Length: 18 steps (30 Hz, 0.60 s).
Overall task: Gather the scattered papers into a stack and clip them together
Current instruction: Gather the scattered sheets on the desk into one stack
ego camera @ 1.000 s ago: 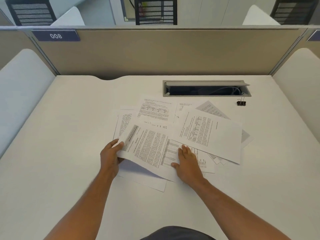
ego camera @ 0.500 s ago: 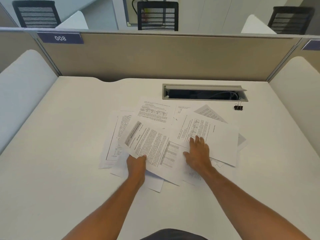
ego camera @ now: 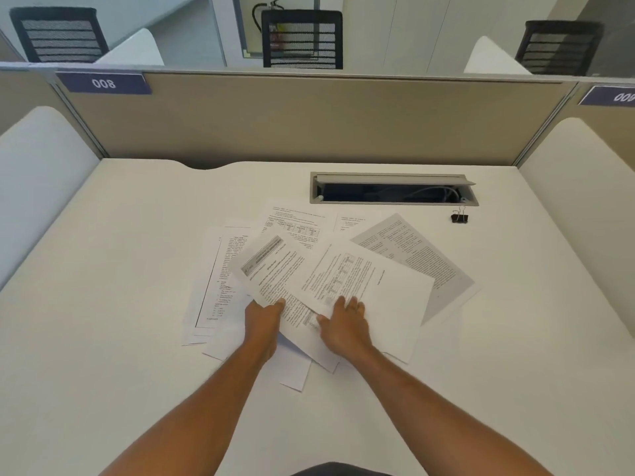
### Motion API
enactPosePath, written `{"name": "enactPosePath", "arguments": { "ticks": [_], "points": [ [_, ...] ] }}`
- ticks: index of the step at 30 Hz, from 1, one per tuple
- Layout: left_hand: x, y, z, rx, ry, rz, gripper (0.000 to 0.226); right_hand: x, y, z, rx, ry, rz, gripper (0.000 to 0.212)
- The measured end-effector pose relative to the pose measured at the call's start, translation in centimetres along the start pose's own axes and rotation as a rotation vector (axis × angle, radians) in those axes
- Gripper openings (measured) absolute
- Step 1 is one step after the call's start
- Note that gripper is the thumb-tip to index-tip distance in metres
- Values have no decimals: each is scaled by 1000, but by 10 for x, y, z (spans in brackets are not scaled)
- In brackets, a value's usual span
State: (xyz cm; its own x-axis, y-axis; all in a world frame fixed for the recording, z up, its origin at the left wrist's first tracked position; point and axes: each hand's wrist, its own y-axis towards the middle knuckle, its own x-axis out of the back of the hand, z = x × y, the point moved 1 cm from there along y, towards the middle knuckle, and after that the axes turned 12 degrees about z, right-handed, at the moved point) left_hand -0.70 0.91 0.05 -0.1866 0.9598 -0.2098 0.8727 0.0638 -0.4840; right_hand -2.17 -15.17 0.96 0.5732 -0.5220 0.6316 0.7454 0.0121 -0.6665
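Several printed paper sheets (ego camera: pixel 405 255) lie fanned and overlapping in the middle of the white desk (ego camera: pixel 103 304). My left hand (ego camera: pixel 263 321) grips the near edge of a sheet with a grey header bar (ego camera: pixel 271 269), thumb on top. Beside it, my right hand (ego camera: pixel 343 324) rests palm down, fingers spread, on a sheet with a table printed on it (ego camera: pixel 364 286). That sheet overlaps the left hand's sheet. A small black binder clip (ego camera: pixel 459 217) sits alone at the back right, apart from the papers and far from both hands.
An open grey cable slot (ego camera: pixel 391 192) with cables inside is set in the desk behind the papers. A beige partition (ego camera: pixel 309 125) closes the back, and white side panels (ego camera: pixel 37 187) stand left and right. Black chairs stand beyond.
My left hand moved from the sheet's left corner to its near edge. My right hand pulled the table sheet leftward over it, uncovering a grey printed sheet at the right.
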Motion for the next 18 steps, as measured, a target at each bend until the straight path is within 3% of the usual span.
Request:
{"name": "enactPosePath", "arguments": {
  "ticks": [10,18],
  "points": [
    [-8,3,-2,-1,-55,40,36,11,-19,28,281,494,227,60],
    [24,12,-39,29,-66,76,37,89,-11,-12,227,497,-122,85]
  ]
}}
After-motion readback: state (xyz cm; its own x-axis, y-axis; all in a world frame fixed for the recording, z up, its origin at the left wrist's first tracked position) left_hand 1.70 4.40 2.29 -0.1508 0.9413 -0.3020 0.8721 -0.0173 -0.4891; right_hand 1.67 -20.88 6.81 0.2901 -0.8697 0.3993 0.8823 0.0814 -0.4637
